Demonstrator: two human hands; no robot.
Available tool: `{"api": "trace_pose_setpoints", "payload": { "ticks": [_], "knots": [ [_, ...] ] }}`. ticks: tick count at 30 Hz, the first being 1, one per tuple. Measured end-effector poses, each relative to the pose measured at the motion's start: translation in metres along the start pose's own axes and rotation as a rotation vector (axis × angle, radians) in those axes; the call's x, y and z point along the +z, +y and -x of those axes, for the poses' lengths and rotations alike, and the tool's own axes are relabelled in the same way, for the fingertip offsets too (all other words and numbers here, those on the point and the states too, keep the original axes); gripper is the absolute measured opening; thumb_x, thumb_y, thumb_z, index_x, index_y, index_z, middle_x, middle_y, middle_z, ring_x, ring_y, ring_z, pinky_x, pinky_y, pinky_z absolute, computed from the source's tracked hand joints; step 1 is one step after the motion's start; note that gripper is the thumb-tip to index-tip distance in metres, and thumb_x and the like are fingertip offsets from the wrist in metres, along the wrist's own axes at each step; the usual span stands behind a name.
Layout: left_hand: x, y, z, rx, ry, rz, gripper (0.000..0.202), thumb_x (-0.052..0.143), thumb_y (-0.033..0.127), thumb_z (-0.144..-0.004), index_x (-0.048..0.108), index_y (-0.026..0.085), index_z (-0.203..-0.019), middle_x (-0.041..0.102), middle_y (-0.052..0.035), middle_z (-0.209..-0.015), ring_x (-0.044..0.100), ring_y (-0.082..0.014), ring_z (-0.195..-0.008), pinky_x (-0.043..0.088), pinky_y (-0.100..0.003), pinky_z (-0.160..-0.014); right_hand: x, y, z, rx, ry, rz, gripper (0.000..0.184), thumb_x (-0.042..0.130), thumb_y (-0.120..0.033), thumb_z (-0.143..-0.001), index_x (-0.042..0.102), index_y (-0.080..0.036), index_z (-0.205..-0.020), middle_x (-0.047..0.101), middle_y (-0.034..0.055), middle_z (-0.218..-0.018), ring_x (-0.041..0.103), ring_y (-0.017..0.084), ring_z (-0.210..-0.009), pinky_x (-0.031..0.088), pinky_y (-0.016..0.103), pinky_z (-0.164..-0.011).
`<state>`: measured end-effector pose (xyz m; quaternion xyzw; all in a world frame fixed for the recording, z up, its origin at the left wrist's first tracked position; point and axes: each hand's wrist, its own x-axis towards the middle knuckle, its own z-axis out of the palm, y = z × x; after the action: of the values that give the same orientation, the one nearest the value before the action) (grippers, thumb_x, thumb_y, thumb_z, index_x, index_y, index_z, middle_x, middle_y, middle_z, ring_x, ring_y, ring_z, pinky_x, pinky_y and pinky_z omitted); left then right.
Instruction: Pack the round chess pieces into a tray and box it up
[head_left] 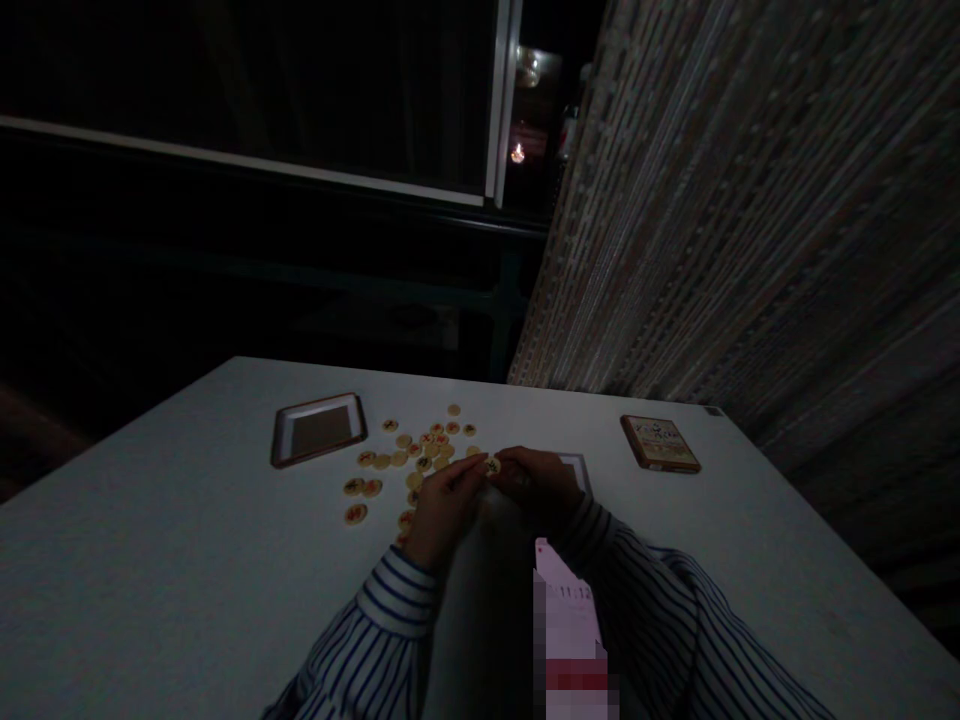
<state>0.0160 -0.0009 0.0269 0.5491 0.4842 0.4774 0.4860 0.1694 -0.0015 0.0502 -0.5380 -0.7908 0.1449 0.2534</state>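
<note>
Several round pale game discs point(409, 455) with red or dark marks lie scattered on the white table point(187, 560). My left hand point(442, 505) and my right hand point(536, 480) meet just right of the pile. Together their fingertips pinch one disc point(492, 465). Both wrists wear striped sleeves. The scene is dim, so the fingers are hard to make out.
An empty shallow box tray point(319, 428) lies left of the discs. A brown printed box lid point(660, 443) rests near the table's right side. A light-edged flat thing point(577, 470) is partly hidden behind my right hand. A woven wall point(750, 200) rises on the right.
</note>
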Motion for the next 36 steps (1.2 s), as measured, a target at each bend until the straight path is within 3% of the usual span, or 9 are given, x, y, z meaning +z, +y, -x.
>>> {"api": "trace_pose_setpoints", "payload": {
  "ticks": [8, 11, 18, 23, 28, 36],
  "knots": [
    [0.008, 0.004, 0.009, 0.012, 0.012, -0.004, 0.033, 0.058, 0.036, -0.071, 0.065, 0.016, -0.095, 0.069, -0.006, -0.095, 0.062, -0.0184, -0.089, 0.047, -0.03, -0.082, 0.007, 0.017, 0.012, -0.087, 0.119, -0.122, 0.028, 0.055, -0.037, -0.078, 0.062, -0.019, -0.098, 0.066, 0.0039, -0.085, 0.06, 0.013, -0.074, 0.045, 0.022, -0.067],
    [0.013, 0.006, 0.012, -0.005, -0.003, 0.008, 0.032, 0.057, 0.035, -0.072, 0.066, 0.015, -0.095, 0.069, -0.0059, -0.094, 0.062, -0.0181, -0.089, 0.047, -0.03, -0.081, 0.008, 0.022, 0.015, -0.113, 0.109, -0.114, 0.027, 0.053, -0.035, -0.08, 0.062, -0.019, -0.099, 0.065, 0.0038, -0.083, 0.059, 0.012, -0.072, 0.045, 0.023, -0.066],
    [0.021, 0.013, 0.017, -0.062, -0.024, 0.023, 0.033, 0.061, 0.039, -0.068, 0.067, 0.015, -0.089, 0.07, -0.0056, -0.077, 0.064, -0.0183, -0.072, 0.05, -0.028, -0.063, 0.005, 0.029, 0.024, -0.145, 0.064, -0.137, 0.027, 0.048, -0.032, -0.083, 0.06, -0.018, -0.103, 0.064, 0.0045, -0.082, 0.058, 0.013, -0.072, 0.045, 0.024, -0.066],
    [0.028, 0.014, 0.017, -0.05, -0.009, 0.035, 0.033, 0.063, 0.039, -0.066, 0.068, 0.014, -0.087, 0.07, -0.0067, -0.077, 0.064, -0.0187, -0.072, 0.051, -0.029, -0.065, 0.007, 0.038, 0.032, -0.177, 0.178, -0.208, 0.026, 0.049, -0.032, -0.083, 0.063, -0.017, -0.098, 0.066, 0.0068, -0.082, 0.059, 0.015, -0.074, 0.047, 0.027, -0.067],
    [0.036, 0.011, 0.017, -0.015, -0.009, 0.018, 0.028, 0.063, 0.036, -0.065, 0.068, 0.015, -0.084, 0.07, -0.0059, -0.08, 0.064, -0.0178, -0.076, 0.05, -0.029, -0.072, 0.01, 0.049, 0.043, -0.101, 0.315, -0.389, 0.026, 0.052, -0.035, -0.08, 0.065, -0.019, -0.096, 0.068, 0.0076, -0.087, 0.062, 0.018, -0.08, 0.051, 0.03, -0.07],
    [0.051, 0.008, 0.014, -0.03, -0.014, 0.004, 0.027, 0.062, 0.034, -0.068, 0.067, 0.015, -0.086, 0.07, -0.0057, -0.082, 0.064, -0.0169, -0.077, 0.05, -0.028, -0.072, -0.009, 0.054, 0.063, 0.04, 0.395, -0.49, 0.02, 0.054, -0.031, -0.077, 0.068, -0.02, -0.088, 0.069, 0.0057, -0.087, 0.063, 0.018, -0.079, 0.052, 0.031, -0.072]
  ]
}}
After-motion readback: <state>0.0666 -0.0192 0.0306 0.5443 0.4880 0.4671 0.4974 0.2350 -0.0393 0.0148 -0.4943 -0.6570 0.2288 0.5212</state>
